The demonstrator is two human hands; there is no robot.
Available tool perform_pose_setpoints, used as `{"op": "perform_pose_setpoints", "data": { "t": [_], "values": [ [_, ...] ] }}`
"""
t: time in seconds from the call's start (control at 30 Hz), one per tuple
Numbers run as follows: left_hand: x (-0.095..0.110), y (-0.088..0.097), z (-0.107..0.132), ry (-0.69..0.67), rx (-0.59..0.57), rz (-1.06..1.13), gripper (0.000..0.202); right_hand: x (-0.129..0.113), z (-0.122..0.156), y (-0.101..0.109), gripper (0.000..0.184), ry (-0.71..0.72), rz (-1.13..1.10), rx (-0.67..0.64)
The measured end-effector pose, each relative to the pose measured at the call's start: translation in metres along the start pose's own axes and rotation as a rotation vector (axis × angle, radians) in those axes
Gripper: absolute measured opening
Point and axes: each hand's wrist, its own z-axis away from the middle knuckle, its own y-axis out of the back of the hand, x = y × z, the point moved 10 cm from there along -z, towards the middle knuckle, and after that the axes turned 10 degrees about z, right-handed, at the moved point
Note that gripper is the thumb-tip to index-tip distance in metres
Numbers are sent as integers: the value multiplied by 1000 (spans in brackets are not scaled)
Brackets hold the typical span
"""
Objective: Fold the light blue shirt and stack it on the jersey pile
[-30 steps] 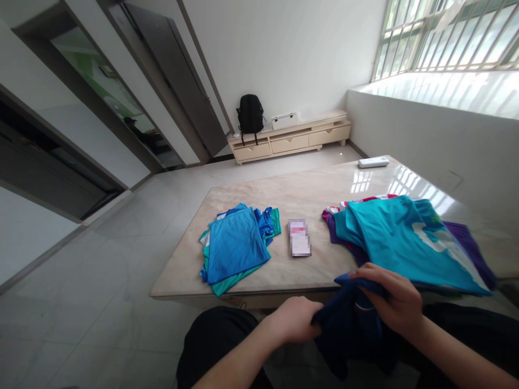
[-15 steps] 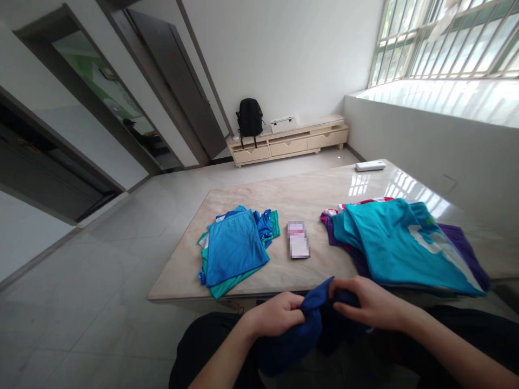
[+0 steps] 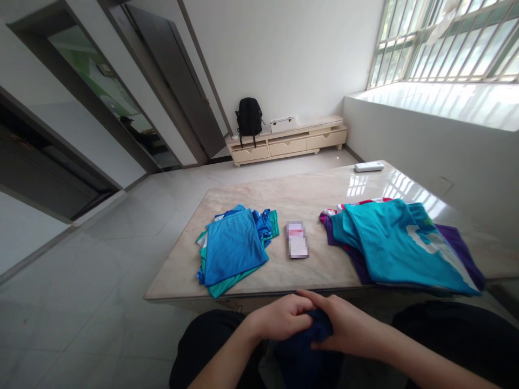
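Observation:
A dark blue garment [image 3: 310,356] hangs bunched between my knees, below the table's near edge; its exact kind cannot be made out. My left hand [image 3: 284,317] is closed on its top edge, fingers curled in. Right against it, my right hand [image 3: 344,327] grips the same cloth, thumb below and fingers reaching over toward the left hand's knuckles. On the table, a folded pile of blue and green clothes [image 3: 235,251] lies to the left. A larger pile with turquoise shorts [image 3: 399,237] on top lies to the right, purple and red-white cloth beneath.
Between the piles, a phone with a blurred screen [image 3: 297,239] rests on the marble table [image 3: 284,197]. A white oblong device [image 3: 368,166] sits at the far right corner. Beyond stands a low cabinet [image 3: 287,147] bearing a black backpack [image 3: 249,117]. A person is partly visible through the left doorway.
My right hand has moved left and slightly down, closing up against my left hand. The dark blue garment, stretched between the hands before, is now gathered and hangs lower.

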Motion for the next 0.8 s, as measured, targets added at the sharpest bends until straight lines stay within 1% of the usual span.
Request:
{"op": "perform_pose_setpoints", "data": {
  "t": [0.1, 0.13, 0.17, 0.23, 0.3, 0.37, 0.43, 0.47, 0.5, 0.57, 0.63, 0.73, 0.8],
  "values": [
    [4, 4, 7, -42, 74, -71, 14, -1, -1, 1, 46, 43, 14, -3],
    [2, 5, 10, -47, 104, -95, 15, -1, -1, 2, 33, 39, 30, -1],
    [0, 4, 14, -53, 130, -107, 20, 0, -1, 4, 26, 22, 50, 9],
    [-8, -1, 22, -76, 176, -84, 35, 0, 1, 11, 23, -24, 71, 45],
    [-20, -7, 30, -96, 236, -28, 39, -6, 6, 19, 26, -48, 34, 83],
    [-33, -9, 39, -103, 326, -13, 31, -18, 13, 27, 28, -40, -56, 133],
    [-37, -8, 49, -126, 424, -33, 18, -33, 22, 35, 27, -16, -150, 186],
    [-36, -8, 54, -143, 463, -39, 12, -41, 27, 39, 28, -3, -186, 213],
    [-34, -7, 59, -157, 494, -38, 13, -48, 31, 42, 28, 12, -208, 236],
    [-29, -5, 69, -179, 557, -1, 26, -60, 38, 47, 28, 41, -204, 277],
    [-23, -1, 82, -204, 648, 64, 35, -67, 44, 50, 27, 64, -135, 318],
    [-16, 6, 104, -249, 804, 120, 39, -63, 52, 48, 22, 61, 7, 344],
    [-10, 7, 116, -263, 878, 56, 35, -53, 55, 41, 18, 41, 61, 327]
  ]
}}
